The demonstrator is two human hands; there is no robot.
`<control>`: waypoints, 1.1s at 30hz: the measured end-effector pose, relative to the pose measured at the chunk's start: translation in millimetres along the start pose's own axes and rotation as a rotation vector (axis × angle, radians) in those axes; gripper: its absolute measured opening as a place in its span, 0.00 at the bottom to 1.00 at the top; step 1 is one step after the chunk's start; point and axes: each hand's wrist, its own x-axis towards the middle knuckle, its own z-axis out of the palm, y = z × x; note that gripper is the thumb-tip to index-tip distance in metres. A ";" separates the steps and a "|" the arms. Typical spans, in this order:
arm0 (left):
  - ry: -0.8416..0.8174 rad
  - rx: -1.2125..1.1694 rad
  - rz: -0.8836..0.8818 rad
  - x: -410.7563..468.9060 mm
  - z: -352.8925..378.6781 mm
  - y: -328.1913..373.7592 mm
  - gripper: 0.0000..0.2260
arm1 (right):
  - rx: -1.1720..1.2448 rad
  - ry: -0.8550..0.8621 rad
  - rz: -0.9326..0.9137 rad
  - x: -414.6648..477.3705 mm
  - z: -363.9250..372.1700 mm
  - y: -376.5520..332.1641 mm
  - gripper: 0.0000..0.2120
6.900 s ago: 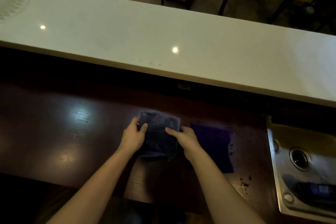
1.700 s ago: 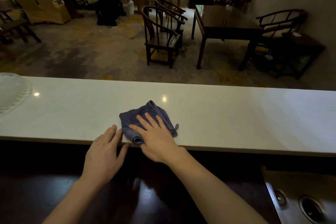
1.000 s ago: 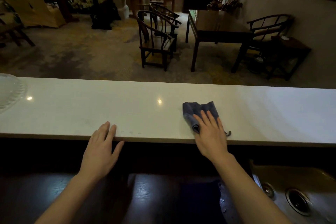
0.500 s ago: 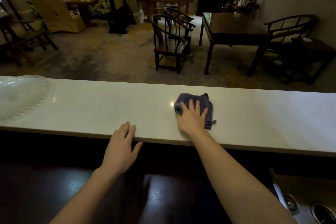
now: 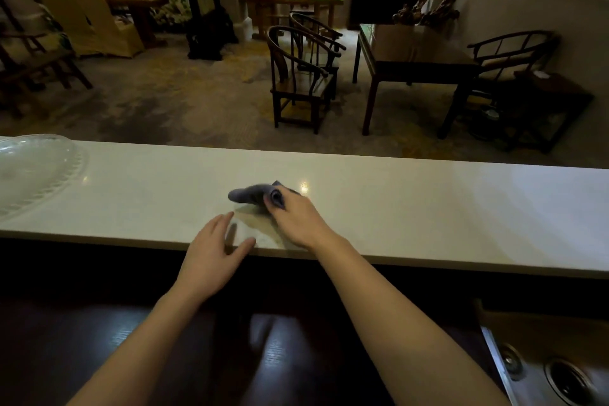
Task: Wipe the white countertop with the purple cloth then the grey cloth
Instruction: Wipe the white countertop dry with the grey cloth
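The grey cloth [image 5: 252, 194] lies bunched on the white countertop [image 5: 428, 208] near its middle, blurred by motion. My right hand [image 5: 298, 219] presses on its right part, fingers curled over the fabric. My left hand [image 5: 214, 257] rests flat on the counter's near edge, just left of the right hand, fingers apart and holding nothing. The purple cloth is not in view.
A clear glass dish [image 5: 33, 168] sits at the counter's far left. A dark wooden worktop [image 5: 131, 349] lies below the counter, with a steel sink [image 5: 560, 379] at the lower right. Chairs and tables stand in the room beyond.
My right hand has slid the grey cloth leftward along the counter and bunched it up. My left hand keeps its place on the near edge.
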 end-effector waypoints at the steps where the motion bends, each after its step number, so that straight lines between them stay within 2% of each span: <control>1: 0.028 -0.136 -0.046 2.2 -3.6 5.6 0.37 | 0.099 0.060 0.030 -3.4 -8.1 -5.8 0.16; 3: 0.029 -0.445 -0.158 5.6 -10.4 19.0 0.44 | 0.289 0.108 0.106 -10.1 -24.4 -17.4 0.17; 5: -0.036 -0.725 -0.232 7.1 -17.5 34.6 0.48 | 0.525 0.053 0.213 -14.9 -41.1 -23.9 0.16; 6: -0.094 -0.870 -0.238 7.8 -21.5 41.2 0.47 | 0.624 0.012 0.257 -18.9 -49.4 -27.0 0.14; 9: -0.336 -1.265 -0.205 4.5 -31.9 59.3 0.31 | 0.824 -0.069 0.307 -37.1 -65.7 -32.7 0.12; 11: -0.406 -1.355 -0.190 -2.3 -33.0 67.5 0.24 | 0.924 -0.096 0.324 -50.9 -70.6 -33.7 0.13; 14: -0.316 -1.246 -0.170 -16.3 -29.0 74.8 0.18 | 0.936 -0.078 0.311 -71.7 -72.0 -31.8 0.13; 20: -0.173 -1.129 -0.079 -65.5 5.0 56.1 0.12 | 0.657 0.002 0.232 -129.6 -47.7 9.9 0.13; 25: -0.148 -0.949 -0.150 -109.6 61.1 20.2 0.13 | 0.508 0.142 0.363 -175.8 11.5 64.6 0.11; 33: -0.155 -0.571 -0.316 -152.0 120.5 -36.7 0.04 | 0.382 0.068 0.603 -209.0 85.2 112.9 0.09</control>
